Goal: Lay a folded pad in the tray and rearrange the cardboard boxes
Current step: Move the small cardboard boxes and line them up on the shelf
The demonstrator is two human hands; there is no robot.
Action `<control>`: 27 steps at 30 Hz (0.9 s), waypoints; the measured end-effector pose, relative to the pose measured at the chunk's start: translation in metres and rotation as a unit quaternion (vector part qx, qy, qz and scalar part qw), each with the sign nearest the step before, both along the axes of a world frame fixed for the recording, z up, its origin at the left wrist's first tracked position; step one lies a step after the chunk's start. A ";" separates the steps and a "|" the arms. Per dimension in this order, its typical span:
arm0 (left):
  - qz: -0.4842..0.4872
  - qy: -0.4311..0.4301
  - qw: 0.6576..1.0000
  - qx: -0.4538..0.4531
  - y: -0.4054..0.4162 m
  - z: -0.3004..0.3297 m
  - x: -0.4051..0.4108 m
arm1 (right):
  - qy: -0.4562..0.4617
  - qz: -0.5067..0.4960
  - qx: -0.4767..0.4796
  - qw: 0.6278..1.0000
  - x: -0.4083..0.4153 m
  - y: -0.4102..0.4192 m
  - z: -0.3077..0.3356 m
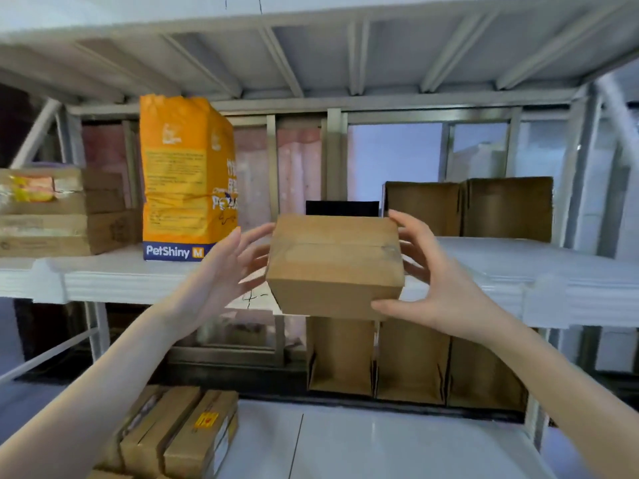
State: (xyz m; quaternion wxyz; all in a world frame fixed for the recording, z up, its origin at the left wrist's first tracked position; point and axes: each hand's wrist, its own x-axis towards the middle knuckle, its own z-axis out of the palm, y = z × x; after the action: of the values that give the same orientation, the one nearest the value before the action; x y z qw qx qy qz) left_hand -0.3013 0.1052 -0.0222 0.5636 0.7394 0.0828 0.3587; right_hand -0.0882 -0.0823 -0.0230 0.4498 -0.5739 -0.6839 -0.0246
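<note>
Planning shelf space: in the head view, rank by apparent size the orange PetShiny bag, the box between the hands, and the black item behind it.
1-2. orange PetShiny bag and box: similar in area, box nearer the camera, so unranked.
3. black item, mostly hidden.

- I see the small brown cardboard box at the white shelf board's front edge.
- Tall orange paper bag: left, farther back.
- Two open brown cardboard boxes: back right corner.
</note>
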 end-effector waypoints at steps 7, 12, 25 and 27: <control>0.067 0.023 0.990 0.120 0.004 0.021 0.043 | 0.133 -0.018 0.058 0.989 0.030 0.032 0.037; 0.113 0.045 0.984 0.132 0.014 0.038 0.083 | 0.107 -0.110 0.034 0.988 0.052 0.074 0.048; 0.145 0.252 0.945 0.148 0.081 0.019 0.146 | 0.071 -0.262 -0.099 0.957 0.081 0.127 0.032; 0.149 0.301 0.930 0.150 0.087 0.014 0.145 | 0.069 -0.246 -0.126 0.959 0.081 0.125 0.025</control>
State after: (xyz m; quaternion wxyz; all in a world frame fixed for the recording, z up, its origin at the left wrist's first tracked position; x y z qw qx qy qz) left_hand -0.1564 0.1921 -0.0078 0.3348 0.8676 0.3036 0.2075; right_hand -0.0074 0.0427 0.0019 0.4003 -0.7765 -0.4866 -0.0081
